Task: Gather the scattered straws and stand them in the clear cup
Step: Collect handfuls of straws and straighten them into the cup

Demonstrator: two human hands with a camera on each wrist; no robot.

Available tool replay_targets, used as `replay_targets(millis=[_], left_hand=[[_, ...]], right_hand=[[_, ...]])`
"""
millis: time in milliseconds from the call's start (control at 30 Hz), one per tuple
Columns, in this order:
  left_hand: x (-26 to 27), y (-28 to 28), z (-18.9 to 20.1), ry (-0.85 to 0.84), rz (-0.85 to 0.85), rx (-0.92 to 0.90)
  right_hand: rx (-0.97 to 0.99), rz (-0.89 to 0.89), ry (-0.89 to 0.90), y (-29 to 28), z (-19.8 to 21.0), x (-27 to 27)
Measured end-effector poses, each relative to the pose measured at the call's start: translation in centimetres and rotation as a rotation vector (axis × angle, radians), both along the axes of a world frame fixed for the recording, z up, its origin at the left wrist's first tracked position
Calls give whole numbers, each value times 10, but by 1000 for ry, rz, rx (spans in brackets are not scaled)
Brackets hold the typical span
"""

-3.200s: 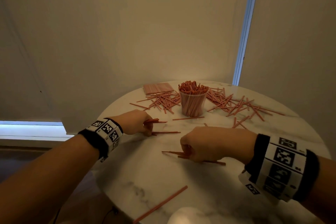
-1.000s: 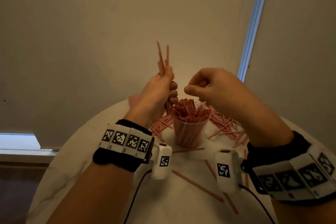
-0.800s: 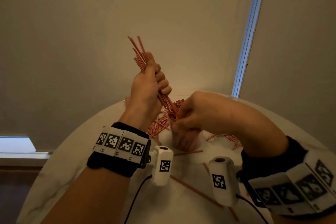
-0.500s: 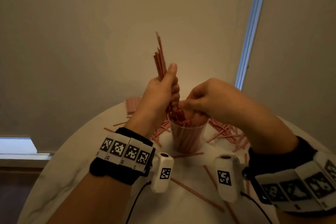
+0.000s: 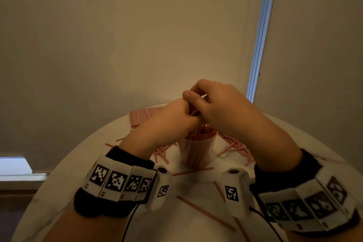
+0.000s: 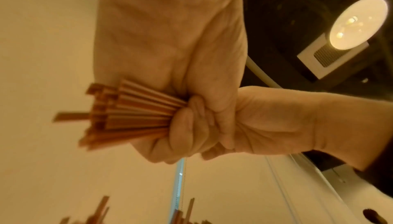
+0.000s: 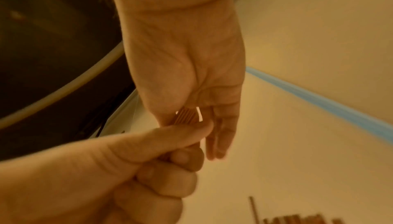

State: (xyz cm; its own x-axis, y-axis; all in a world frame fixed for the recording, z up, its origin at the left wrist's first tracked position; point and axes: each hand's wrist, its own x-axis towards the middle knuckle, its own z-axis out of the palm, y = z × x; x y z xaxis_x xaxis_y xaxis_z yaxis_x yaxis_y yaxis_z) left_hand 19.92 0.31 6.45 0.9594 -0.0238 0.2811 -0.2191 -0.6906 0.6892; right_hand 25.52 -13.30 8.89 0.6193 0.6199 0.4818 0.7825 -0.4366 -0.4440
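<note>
Clear glossy plastic cup; matt paper-like straws; smooth white marbled tabletop.

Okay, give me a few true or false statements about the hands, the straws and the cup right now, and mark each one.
1. The left hand grips a bundle of thin red paper straws. True.
2. The clear plastic cup is empty. False: it is packed with upright straws.
3. Loose straws lie on the round white marble table. True.
4. The right hand rests flat on the table. False: it is raised above the cup, meeting the left hand.
</note>
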Motion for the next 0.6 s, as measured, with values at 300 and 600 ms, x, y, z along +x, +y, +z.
replay_targets(millis=[300, 600], left_hand=[[3, 9, -4, 33, -1, -77], [1, 14, 2, -134, 179, -232]], right_hand=[[-207, -43, -190, 0, -6, 9], [115, -186, -144, -37, 6, 36]])
